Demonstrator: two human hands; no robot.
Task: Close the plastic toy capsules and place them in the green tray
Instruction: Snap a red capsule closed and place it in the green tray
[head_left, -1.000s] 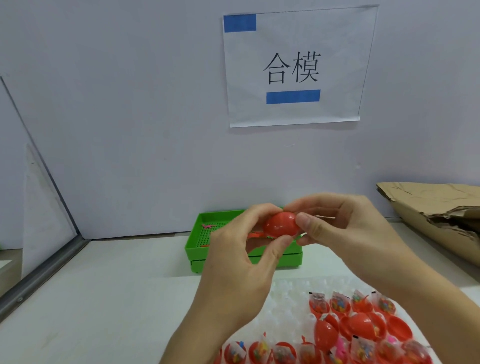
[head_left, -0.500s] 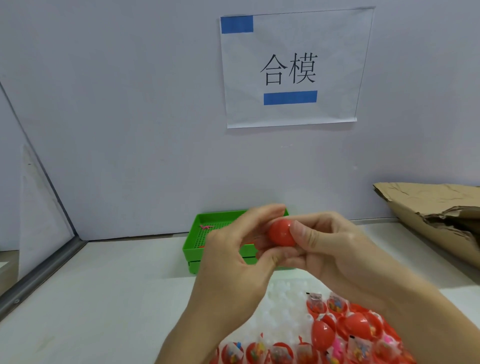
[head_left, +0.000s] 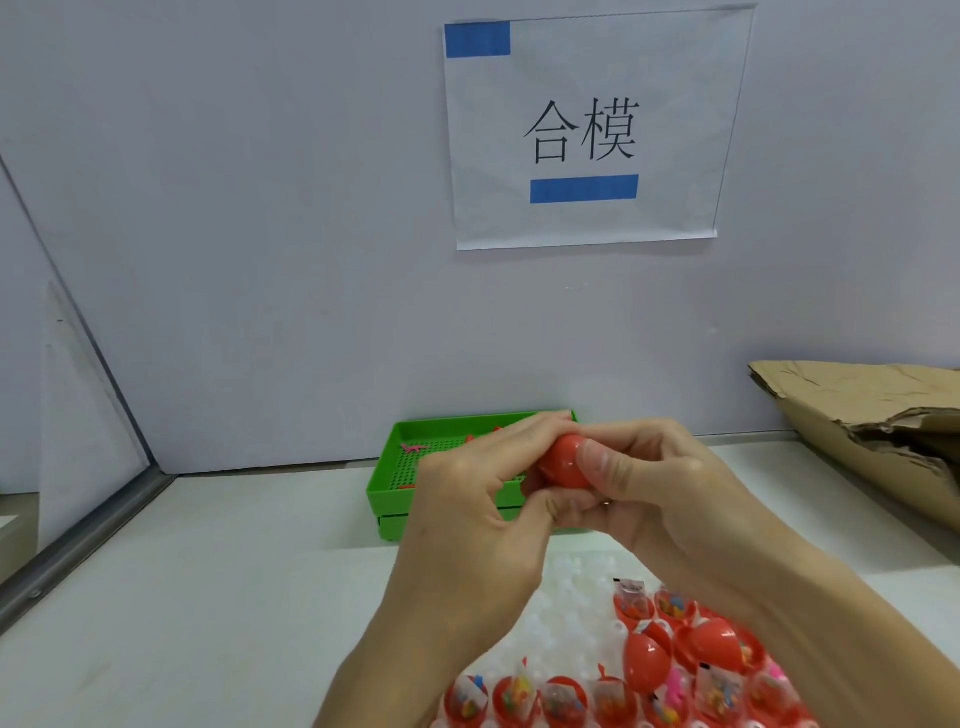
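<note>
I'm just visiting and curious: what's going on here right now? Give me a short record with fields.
Activity: a person presses a red capsule between both hands, above the table.
Left hand: fingers curled round the capsule's left side.
Right hand: thumb pressed on the capsule's front, fingers wrapped behind.
Green tray: by the wall behind the hands, a few small red bits inside.
White holder: near edge, with open red capsule halves holding small packets.
Wall sign: paper with two characters and blue tape.
Cardboard: crumpled, far right.
</note>
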